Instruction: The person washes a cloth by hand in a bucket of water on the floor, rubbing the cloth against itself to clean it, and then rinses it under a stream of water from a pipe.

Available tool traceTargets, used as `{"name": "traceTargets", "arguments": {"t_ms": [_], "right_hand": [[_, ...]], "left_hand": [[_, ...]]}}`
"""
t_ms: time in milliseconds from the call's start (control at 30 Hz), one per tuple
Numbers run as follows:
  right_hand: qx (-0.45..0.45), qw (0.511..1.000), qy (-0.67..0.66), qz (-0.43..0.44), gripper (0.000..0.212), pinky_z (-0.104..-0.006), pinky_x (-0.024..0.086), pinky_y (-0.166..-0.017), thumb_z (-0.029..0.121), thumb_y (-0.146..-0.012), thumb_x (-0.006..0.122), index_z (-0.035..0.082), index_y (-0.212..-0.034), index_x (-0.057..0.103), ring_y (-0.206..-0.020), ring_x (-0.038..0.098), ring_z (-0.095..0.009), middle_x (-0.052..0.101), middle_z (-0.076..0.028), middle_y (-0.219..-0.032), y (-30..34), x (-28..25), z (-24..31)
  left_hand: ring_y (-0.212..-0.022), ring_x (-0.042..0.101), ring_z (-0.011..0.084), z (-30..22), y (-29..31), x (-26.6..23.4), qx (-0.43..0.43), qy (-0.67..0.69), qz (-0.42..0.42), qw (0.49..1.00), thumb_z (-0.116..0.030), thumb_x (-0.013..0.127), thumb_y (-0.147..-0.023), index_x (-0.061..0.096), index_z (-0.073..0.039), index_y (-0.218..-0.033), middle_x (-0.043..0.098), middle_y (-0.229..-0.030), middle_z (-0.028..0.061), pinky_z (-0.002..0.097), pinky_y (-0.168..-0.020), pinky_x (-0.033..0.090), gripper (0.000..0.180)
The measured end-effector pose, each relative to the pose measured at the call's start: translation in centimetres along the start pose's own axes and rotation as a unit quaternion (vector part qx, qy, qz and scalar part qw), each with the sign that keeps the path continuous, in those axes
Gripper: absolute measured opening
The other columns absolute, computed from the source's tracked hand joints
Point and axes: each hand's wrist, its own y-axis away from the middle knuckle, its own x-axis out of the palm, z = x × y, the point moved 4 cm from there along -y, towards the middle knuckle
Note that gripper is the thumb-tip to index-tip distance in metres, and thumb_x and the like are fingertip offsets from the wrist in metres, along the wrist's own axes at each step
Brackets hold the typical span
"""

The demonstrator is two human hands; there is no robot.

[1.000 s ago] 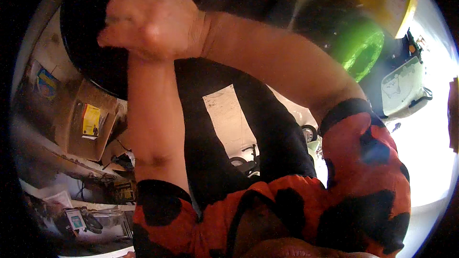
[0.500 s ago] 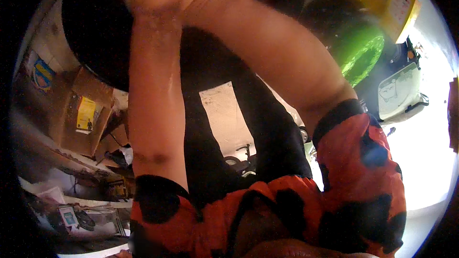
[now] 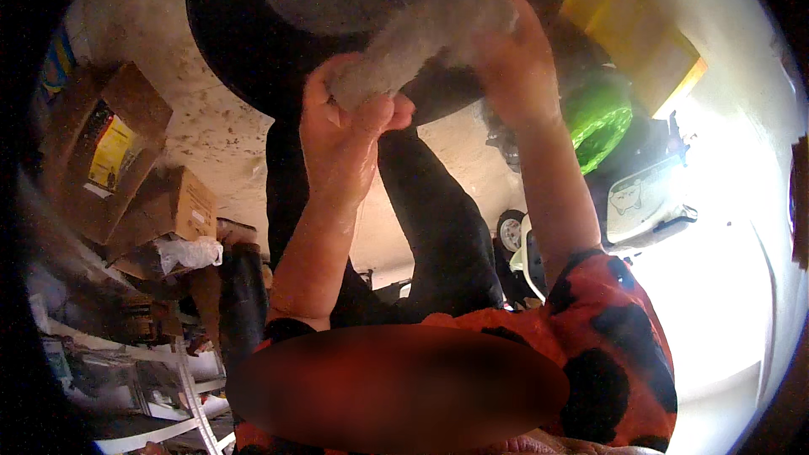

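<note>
Grey strip (image 3: 415, 37): blurred, material unclear | left hand (image 3: 344, 122): gripping one end | right hand (image 3: 520, 63): gripping other, fingertips hidden

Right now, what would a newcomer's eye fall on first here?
Probably the long grey lump at upper centre, held between the left hand and right hand, with a large dark round tub behind it. Next, the bright green shiny object right of the right forearm, and the yellow box above it.
</note>
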Motion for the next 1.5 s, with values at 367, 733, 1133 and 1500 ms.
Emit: {"name": "traceTargets", "arguments": {"t_ms": [367,733,1133,1500], "right_hand": [[0.037,0.999,0.025,-0.005,0.052,-0.0300,0.053,-0.054,0.034,-0.086,0.056,0.006,-0.126,0.038,-0.081,0.060,-0.017,0.057,-0.007,-0.100,-1.0,0.1,0.3],[-0.201,0.892,0.388,0.115,0.050,-0.0329,0.042,-0.089,0.000,-0.074,0.062,0.010,-0.121,0.047,-0.105,0.051,-0.027,0.051,-0.013,-0.116,-1.7,1.9,-0.1],[-0.368,0.721,0.518,0.277,0.045,-0.0367,0.040,-0.093,0.010,-0.065,0.068,0.014,-0.108,0.058,-0.109,0.049,-0.032,0.054,-0.012,-0.115,-2.4,3.4,-2.3],[-0.344,0.848,0.369,-0.162,0.014,-0.0242,0.046,-0.072,0.002,-0.076,0.058,0.003,-0.090,0.061,-0.077,0.056,-0.012,0.062,-0.004,-0.085,-1.2,-1.3,3.6]], "left_hand": [[-0.110,0.049,0.0253,-1.1,-2.0,0.0,0.029,0.295,0.059,0.953,-0.042,0.052,-0.086,0.041,0.001,-0.122,0.049,-0.120,0.0132,0.0412,-0.095,0.036,0.057],[-0.104,0.053,0.0263,-2.3,-1.4,1.0,-0.100,0.198,0.089,0.971,-0.003,0.058,-0.063,0.040,-0.001,-0.124,0.052,-0.115,0.0173,0.0337,-0.086,0.045,0.064],[-0.100,0.056,0.0212,-2.4,0.3,3.0,-0.092,0.035,0.315,0.944,0.001,0.050,-0.067,0.054,0.003,-0.110,0.058,-0.108,0.0165,0.0307,-0.086,0.044,0.043],[-0.083,0.057,0.0210,-6.9,-1.8,0.1,0.288,-0.496,0.017,0.819,0.003,0.066,-0.061,0.063,-0.005,-0.093,0.057,-0.091,0.0112,0.0265,-0.068,0.046,0.033]]}}
